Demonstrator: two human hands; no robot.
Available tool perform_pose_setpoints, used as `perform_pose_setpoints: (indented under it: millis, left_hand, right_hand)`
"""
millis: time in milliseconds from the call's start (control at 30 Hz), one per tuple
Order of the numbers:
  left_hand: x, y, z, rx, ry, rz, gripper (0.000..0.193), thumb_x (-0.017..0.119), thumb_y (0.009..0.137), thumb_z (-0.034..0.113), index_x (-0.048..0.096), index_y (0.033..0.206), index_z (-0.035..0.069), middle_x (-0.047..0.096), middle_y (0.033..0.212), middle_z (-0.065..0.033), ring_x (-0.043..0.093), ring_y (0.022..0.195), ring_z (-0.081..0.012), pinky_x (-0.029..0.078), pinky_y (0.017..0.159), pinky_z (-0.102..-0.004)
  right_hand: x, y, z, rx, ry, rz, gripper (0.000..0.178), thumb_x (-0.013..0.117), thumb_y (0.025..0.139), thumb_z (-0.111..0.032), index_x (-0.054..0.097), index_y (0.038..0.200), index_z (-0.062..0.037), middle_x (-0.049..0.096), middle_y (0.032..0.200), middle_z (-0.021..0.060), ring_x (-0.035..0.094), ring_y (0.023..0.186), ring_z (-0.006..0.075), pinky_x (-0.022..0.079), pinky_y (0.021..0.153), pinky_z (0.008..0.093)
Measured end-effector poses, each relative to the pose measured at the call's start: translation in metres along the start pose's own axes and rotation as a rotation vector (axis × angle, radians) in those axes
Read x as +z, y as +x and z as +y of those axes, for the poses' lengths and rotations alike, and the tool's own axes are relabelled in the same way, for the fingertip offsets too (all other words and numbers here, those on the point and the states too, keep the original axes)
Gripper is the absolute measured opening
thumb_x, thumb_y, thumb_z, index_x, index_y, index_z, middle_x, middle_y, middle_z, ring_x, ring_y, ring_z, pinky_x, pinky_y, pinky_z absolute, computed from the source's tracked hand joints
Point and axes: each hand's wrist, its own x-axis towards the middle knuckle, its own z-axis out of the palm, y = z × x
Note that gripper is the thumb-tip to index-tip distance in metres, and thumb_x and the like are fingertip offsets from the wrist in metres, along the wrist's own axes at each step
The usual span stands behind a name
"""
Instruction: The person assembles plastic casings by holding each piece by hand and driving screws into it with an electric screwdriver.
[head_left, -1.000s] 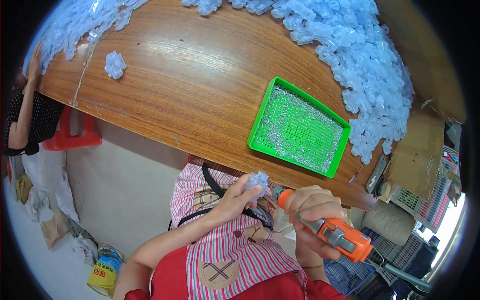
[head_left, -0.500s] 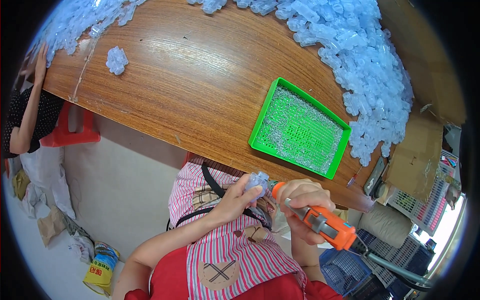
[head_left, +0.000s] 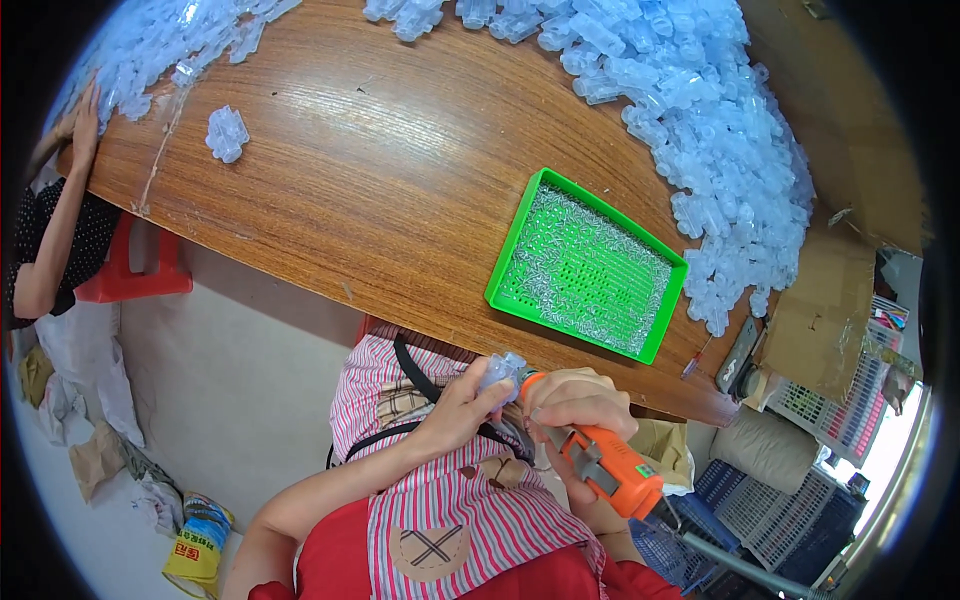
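Observation:
My left hand (head_left: 462,408) is closed around a clear plastic part (head_left: 503,371), held just off the table's near edge above my lap. An orange power screwdriver (head_left: 618,472) is in my right hand (head_left: 580,402), with a grey-green hose (head_left: 735,560) trailing from its rear end. The driver's nose points at the plastic part and meets its right side; the bit's tip is hidden. Just beyond my hands, a green tray (head_left: 512,236) on the wooden table (head_left: 330,190) holds a layer of small silver screws (head_left: 625,262).
Heaps of clear plastic parts (head_left: 715,140) cover the table's far and right sides. A separate small cluster (head_left: 227,134) sits at left. Another person's hand (head_left: 88,122) reaches the left heap (head_left: 160,50). A cardboard box (head_left: 818,325) and plastic crates (head_left: 770,515) stand at right.
My right hand and the power screwdriver have moved left and slightly down, closer to the plastic part, and the driver is more tilted. The whole view has shifted slightly.

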Motion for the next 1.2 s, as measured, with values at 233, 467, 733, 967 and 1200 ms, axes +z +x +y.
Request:
perform_pose_setpoints:
  millis: [233,467,733,967,1200]
  left_hand:
    - [0.002,-0.001,-0.001,-0.043,-0.088,-0.039,0.034,0.052,0.093,0.028,0.049,0.114,0.002,0.055,0.085,-0.0012,0.052,0.076,-0.0079,0.044,0.069,-0.0233]
    - [-0.006,-0.01,0.018,-0.127,-0.302,-0.06,0.029,0.056,0.092,0.015,0.048,0.116,0.001,0.06,0.098,-0.0031,0.055,0.088,-0.0078,0.044,0.079,-0.0226]
    - [-0.008,-0.009,0.01,-0.149,-0.291,-0.078,0.037,0.057,0.089,0.007,0.039,0.121,0.002,0.061,0.102,-0.006,0.058,0.088,-0.0081,0.047,0.077,-0.0215]
    - [-0.004,-0.008,0.013,-0.173,-0.282,-0.056,0.033,0.056,0.091,0.01,0.044,0.12,0.002,0.061,0.102,-0.0025,0.057,0.087,-0.0058,0.047,0.075,-0.0207]
    - [-0.001,-0.005,0.007,-0.152,-0.311,-0.062,0.03,0.053,0.094,0.019,0.046,0.118,0.004,0.059,0.102,-0.0008,0.056,0.088,-0.0054,0.046,0.078,-0.0207]
  right_hand:
    - [-0.038,0.022,-0.021,-0.004,0.183,0.431,0.077,0.053,0.073,-0.073,0.055,0.092,0.0012,0.05,0.057,0.0032,0.049,0.048,0.0149,0.042,0.044,0.0278]
    - [-0.074,0.028,0.026,0.084,0.11,0.549,0.071,0.05,0.078,-0.069,0.053,0.091,0.0006,0.046,0.057,0.0038,0.045,0.05,0.0139,0.039,0.047,0.028]
    - [-0.074,0.024,0.035,0.111,0.166,0.506,0.067,0.053,0.078,-0.066,0.052,0.089,0.0,0.047,0.057,0.004,0.046,0.051,0.0136,0.04,0.047,0.0268]
    - [-0.071,0.026,0.032,0.141,0.091,0.509,0.071,0.042,0.078,-0.074,0.053,0.085,-0.0041,0.044,0.053,-0.0006,0.043,0.05,0.0111,0.035,0.047,0.0249]
    - [-0.071,0.025,0.032,0.142,0.088,0.471,0.071,0.043,0.078,-0.074,0.053,0.086,-0.0037,0.045,0.054,0.0002,0.043,0.05,0.0118,0.035,0.047,0.0257]
